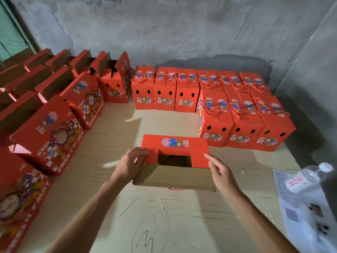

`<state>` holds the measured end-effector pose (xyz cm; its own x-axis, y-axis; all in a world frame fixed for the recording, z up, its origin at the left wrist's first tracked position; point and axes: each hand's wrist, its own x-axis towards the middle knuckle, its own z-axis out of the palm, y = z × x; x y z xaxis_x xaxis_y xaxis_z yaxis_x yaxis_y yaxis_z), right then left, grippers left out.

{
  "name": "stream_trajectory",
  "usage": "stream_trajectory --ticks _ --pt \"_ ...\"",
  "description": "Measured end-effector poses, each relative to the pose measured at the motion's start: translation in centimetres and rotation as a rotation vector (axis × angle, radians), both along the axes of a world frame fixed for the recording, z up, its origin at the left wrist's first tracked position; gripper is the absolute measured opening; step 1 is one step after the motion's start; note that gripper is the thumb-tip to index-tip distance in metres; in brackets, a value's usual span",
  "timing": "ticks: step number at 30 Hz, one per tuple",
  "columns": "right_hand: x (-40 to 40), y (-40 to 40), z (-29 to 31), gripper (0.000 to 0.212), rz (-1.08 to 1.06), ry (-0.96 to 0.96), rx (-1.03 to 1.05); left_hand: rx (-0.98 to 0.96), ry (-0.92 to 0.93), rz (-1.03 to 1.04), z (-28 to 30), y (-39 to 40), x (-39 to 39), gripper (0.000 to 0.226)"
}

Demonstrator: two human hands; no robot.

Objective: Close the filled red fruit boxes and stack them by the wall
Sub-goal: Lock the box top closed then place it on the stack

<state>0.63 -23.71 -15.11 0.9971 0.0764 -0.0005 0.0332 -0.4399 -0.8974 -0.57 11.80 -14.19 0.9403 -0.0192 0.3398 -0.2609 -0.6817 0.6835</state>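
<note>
A red fruit box [175, 145] stands in front of me on the pale board floor, its top partly open with yellowish fruit showing through the gap. Its far flap is folded down over the opening and the brown near flap [173, 177] still leans toward me. My left hand [131, 162] presses the far flap's left tab. My right hand [218, 170] touches the right tab with its fingertips. Closed red boxes with rope handles [215, 114] stand in rows against the grey wall.
Open red boxes [51, 132] line the left side in rows, flaps up. A clear water bottle [308, 178] lies at the right on a printed sheet [306, 216]. The concrete wall [182, 33] closes the back and right. Pen scribbles mark the floor near me.
</note>
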Motion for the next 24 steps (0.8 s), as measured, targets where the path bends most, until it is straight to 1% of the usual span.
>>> stream_trajectory --ticks 2,3,4,5,6,7,8,10,13,14,16,18,20,21,23,24 --pt "-0.3 -2.0 -0.2 0.055 0.133 0.067 -0.098 -0.042 0.05 -0.086 0.3 1.7 -0.6 0.066" --pt "-0.3 -2.8 0.2 0.064 0.208 0.1 -0.167 -0.031 0.083 -0.112 0.5 2.4 -0.9 0.074" --pt "-0.1 -3.4 0.8 0.069 0.269 0.117 -0.238 0.006 0.117 -0.145 0.6 2.9 -1.1 0.075" --pt "0.2 -3.6 1.4 0.068 0.317 0.097 -0.312 0.064 0.129 -0.183 0.5 3.3 -1.4 0.068" --pt "0.4 -3.8 1.7 0.069 0.351 0.062 -0.396 0.124 0.112 -0.226 0.4 3.5 -1.7 0.06" --pt "0.6 -3.7 2.0 0.075 0.362 0.045 -0.461 0.162 0.093 -0.256 0.1 3.6 -1.9 0.058" --pt "0.7 -3.5 2.1 0.08 0.351 0.053 -0.479 0.17 0.084 -0.26 -0.1 3.5 -2.0 0.061" --pt "0.4 -3.0 1.9 0.083 0.259 0.06 -0.404 0.115 0.091 -0.195 0.2 2.7 -2.1 0.061" --pt "-0.2 -1.0 1.4 0.063 0.05 0.018 -0.242 0.065 0.054 -0.018 0.6 1.0 -1.8 0.053" --pt "-0.1 -0.3 1.4 0.061 -0.008 0.011 -0.214 0.057 0.049 0.04 0.6 0.5 -1.5 0.055" --pt "0.1 0.6 1.8 0.068 -0.112 -0.008 -0.195 0.059 0.068 0.174 0.5 -0.4 -0.9 0.062" --pt "0.5 1.5 2.1 0.072 -0.197 -0.036 -0.226 0.064 0.116 0.338 0.6 -1.6 -0.2 0.064" --pt "1.0 2.5 2.0 0.062 -0.263 -0.061 -0.285 0.055 0.147 0.444 0.5 -2.9 0.4 0.064" --pt "1.2 3.0 1.8 0.056 -0.286 -0.095 -0.314 0.024 0.158 0.448 0.4 -3.4 0.6 0.068" --pt "1.8 3.9 1.3 0.056 -0.258 -0.208 -0.373 -0.023 0.185 0.426 0.4 -4.1 0.8 0.089" --pt "2.2 4.4 1.0 0.055 -0.201 -0.294 -0.426 0.031 0.177 0.415 0.4 -4.3 1.0 0.085"
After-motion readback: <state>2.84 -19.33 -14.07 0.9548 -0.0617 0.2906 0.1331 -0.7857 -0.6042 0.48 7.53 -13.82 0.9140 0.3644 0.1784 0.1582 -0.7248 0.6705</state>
